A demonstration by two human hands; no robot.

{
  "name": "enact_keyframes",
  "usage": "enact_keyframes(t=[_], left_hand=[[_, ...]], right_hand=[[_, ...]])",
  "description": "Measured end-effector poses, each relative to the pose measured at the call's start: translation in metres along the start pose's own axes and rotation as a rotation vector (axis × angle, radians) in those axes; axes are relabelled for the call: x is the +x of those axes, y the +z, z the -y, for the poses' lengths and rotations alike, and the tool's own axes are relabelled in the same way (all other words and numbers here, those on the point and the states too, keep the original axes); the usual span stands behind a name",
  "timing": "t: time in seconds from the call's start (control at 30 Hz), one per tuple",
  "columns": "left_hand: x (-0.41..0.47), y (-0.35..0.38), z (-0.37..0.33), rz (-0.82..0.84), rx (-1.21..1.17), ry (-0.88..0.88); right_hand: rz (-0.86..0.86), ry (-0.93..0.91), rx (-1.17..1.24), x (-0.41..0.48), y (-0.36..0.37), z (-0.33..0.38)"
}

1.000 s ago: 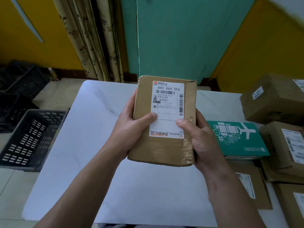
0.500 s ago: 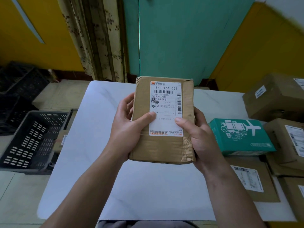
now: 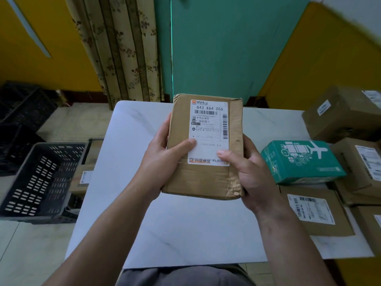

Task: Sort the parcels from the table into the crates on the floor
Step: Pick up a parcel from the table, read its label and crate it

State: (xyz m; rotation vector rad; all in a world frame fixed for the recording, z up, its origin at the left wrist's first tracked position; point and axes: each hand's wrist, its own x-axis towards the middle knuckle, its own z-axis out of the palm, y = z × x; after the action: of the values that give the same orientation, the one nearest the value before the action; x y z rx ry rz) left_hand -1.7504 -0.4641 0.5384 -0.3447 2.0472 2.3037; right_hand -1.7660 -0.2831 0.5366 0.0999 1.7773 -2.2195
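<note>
Comparing against the feed a second back, I log little real motion: the brown paper-wrapped rectangular parcel (image 3: 204, 178) stays lifted over the white marble-look table (image 3: 185, 234), label up and squared a touch more to the camera. The view has drawn back, so a small brown box (image 3: 82, 178) now shows low down just right of the black slotted plastic crate (image 3: 41, 178), partly hidden by the table edge. The left hand (image 3: 162, 159) grips the parcel's left edge and the right hand (image 3: 249, 174) its right edge, thumbs pressed onto the white shipping label (image 3: 209, 129). My read: still label-checking, no crate chosen, nothing released. Legible: "843 X64 056" in large print, an orange carrier badge with Chinese characters above it, barcodes across and down the right side, "抖音商城" along the bottom strip. Address lines too small to trust. A teal carton with white aeroplane graphic (image 3: 299, 162) and labelled brown cartons (image 3: 340, 114) wait at the table's right.
</note>
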Motion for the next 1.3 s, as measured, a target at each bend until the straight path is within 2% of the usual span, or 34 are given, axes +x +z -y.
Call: enact_keyframes(t=[0.17, 0.37, 0.53, 0.77, 0.93, 1.07, 1.3], left_hand=[[-0.009, -0.002, 0.003, 0.045, 0.069, 0.003], [-0.022, 0.014, 0.008, -0.067, -0.044, 0.005], [-0.039, 0.031, 0.011, -0.116, -0.028, 0.006], [-0.073, 0.057, 0.020, -0.085, 0.041, -0.003], [-0.100, 0.069, 0.028, -0.155, 0.014, -0.015], [-0.123, 0.069, 0.036, -0.207, 0.023, -0.026], [-0.151, 0.049, 0.043, -0.166, 0.086, -0.030]], right_hand=[[-0.024, 0.009, 0.021, -0.005, 0.001, -0.002], [-0.071, 0.006, 0.048, -0.012, -0.010, 0.001], [-0.001, -0.003, 0.006, -0.030, -0.027, 0.004], [0.081, 0.004, -0.028, -0.065, -0.056, -0.001], [0.128, 0.008, -0.014, -0.083, -0.068, -0.013], [0.164, 0.026, -0.039, -0.094, -0.069, -0.021], [0.182, 0.095, 0.035, -0.111, -0.053, -0.035]])
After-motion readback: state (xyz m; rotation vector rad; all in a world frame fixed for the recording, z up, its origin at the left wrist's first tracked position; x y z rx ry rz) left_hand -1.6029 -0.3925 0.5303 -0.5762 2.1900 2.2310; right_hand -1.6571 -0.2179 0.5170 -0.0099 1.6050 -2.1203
